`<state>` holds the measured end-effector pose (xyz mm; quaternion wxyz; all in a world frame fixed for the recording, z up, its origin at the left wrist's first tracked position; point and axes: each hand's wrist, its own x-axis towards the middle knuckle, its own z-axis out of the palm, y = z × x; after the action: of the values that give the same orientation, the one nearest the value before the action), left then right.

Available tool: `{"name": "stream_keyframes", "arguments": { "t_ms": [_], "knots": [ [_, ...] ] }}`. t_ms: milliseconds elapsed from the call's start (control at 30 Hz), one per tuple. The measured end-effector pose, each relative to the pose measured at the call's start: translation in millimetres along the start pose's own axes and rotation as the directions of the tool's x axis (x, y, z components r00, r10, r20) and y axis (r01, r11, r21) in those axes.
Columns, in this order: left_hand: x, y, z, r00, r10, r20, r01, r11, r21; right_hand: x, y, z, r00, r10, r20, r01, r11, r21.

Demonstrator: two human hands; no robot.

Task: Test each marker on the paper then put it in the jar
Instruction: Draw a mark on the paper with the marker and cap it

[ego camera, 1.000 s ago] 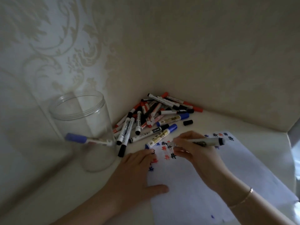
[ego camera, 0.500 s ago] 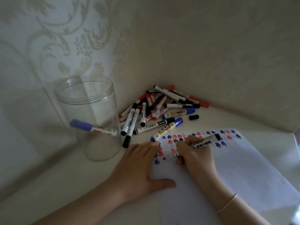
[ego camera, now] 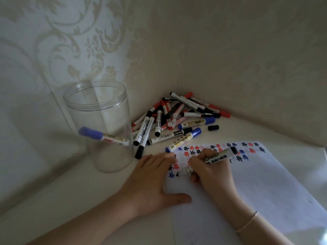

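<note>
Marker (ego camera: 216, 157) tip now lower; R hand (ego camera: 212, 171) gripping, L hand (ego camera: 152, 175) flat.

The jar (ego camera: 99, 128) stands at the left by the wall, with 1 marker (ego camera: 103, 137) lying inside it. To its right, in the corner behind the paper (ego camera: 265, 183), lies the marker pile (ego camera: 178, 115); a loose cap (ego camera: 213, 128) sits just right of it. Both hands rest on the paper's left part, the left hand (ego camera: 152, 177) left of the right hand (ego camera: 214, 168), which holds a marker (ego camera: 219, 156) tip-down on the sheet.
</note>
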<state>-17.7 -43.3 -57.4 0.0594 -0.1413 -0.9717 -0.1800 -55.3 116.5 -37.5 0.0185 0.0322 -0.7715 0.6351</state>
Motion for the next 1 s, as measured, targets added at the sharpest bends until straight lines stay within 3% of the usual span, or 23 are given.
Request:
{"name": "stream_keyframes", "arguments": {
  "t_ms": [200,400,1000],
  "knots": [
    [1.4,-0.3,0.2,1.0,0.004,-0.003,-0.004,1.0,0.007,3.7,1.3,-0.7,0.996,-0.017,-0.086,0.015,1.0,-0.026],
    [2.0,0.0,-0.1,1.0,0.001,0.001,-0.001,1.0,0.007,1.4,-0.4,-0.2,1.0,0.011,-0.012,-0.011,1.0,0.01],
    [0.6,1.7,-2.1,1.0,-0.007,0.017,0.007,1.0,-0.009,3.5,5.5,-3.1,0.997,0.007,-0.07,-0.009,1.0,-0.028]
  ]
}}
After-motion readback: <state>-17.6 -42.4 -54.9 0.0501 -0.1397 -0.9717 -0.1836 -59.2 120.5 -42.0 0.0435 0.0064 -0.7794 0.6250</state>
